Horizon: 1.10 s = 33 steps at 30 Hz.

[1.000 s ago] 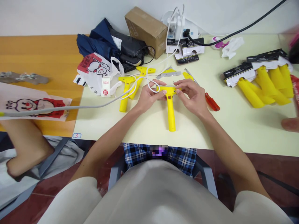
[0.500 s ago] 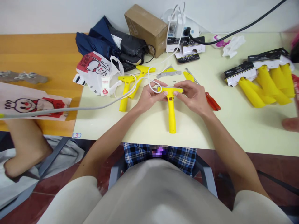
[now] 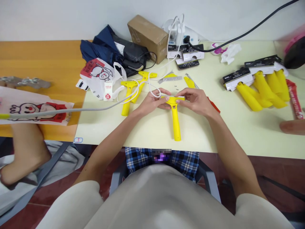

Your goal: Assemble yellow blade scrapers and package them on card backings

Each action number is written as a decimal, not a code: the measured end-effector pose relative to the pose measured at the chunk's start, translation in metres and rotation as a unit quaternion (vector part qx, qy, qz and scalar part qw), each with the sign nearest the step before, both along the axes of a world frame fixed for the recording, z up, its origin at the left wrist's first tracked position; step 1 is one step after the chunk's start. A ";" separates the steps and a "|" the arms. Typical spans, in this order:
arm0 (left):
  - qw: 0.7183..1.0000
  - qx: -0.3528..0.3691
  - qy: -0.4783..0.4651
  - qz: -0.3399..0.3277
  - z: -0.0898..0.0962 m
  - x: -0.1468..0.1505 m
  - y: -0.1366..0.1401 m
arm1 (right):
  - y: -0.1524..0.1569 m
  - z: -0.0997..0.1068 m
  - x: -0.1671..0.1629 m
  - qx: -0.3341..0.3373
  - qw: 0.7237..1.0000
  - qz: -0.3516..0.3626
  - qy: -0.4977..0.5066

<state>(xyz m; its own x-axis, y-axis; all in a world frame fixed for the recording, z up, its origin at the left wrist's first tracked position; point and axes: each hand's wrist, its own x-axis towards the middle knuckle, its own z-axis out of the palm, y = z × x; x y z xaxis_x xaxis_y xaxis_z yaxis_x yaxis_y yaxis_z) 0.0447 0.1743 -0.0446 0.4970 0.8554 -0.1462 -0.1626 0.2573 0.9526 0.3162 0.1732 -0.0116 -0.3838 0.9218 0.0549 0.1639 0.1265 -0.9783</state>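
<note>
Both hands grip the head of a yellow T-shaped scraper [image 3: 175, 121], whose handle points toward me. My left hand [image 3: 153, 101] pinches the head's left end, thumb on top. At the right end my right hand [image 3: 195, 100] holds on with thumb and fingers. Just beyond the hands lie tiny metal pieces [image 3: 176, 88], perhaps screws, and a flat metal blade [image 3: 173, 78]. A yellow scraper part [image 3: 189, 81] rests beside a thin metal strip. The red handle [image 3: 214, 105] of a tool shows partly behind my right hand. Two more yellow scrapers [image 3: 127, 98] lie left of my left hand.
Several yellow handles [image 3: 260, 90] with black-and-white cards lie at the right. A cardboard box [image 3: 149, 38], a dark bag [image 3: 130, 47] and a power strip [image 3: 192, 38] stand at the back. A white cable [image 3: 100, 109] crosses from the left. Other people's arms show at both sides.
The scraper's head has tipped slightly between my fingers, and my right hand has shifted a little left along it. The whole view has moved slightly.
</note>
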 end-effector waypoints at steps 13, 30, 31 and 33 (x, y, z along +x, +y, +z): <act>0.996 -0.076 0.050 -0.023 0.023 -0.001 -0.006 | -0.013 0.036 0.092 0.138 0.928 -0.043 -0.343; 0.997 -0.080 0.016 -0.009 0.016 -0.002 0.003 | 0.066 0.044 0.021 0.077 0.864 0.108 -0.486; 0.997 -0.079 0.011 -0.010 0.016 -0.002 0.003 | 0.062 0.045 0.019 0.078 0.857 0.092 -0.501; 0.997 -0.074 0.007 -0.008 0.015 -0.001 0.003 | 0.050 0.046 0.013 0.094 0.859 0.047 -0.501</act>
<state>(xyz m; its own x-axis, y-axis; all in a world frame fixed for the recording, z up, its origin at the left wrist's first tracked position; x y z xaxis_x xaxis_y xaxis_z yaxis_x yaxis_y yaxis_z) 0.0436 0.1775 -0.0295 0.5082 0.8153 -0.2775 -0.1439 0.3981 0.9060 0.3296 0.2230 0.0346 -0.3973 0.8950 -0.2025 0.8924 0.3254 -0.3126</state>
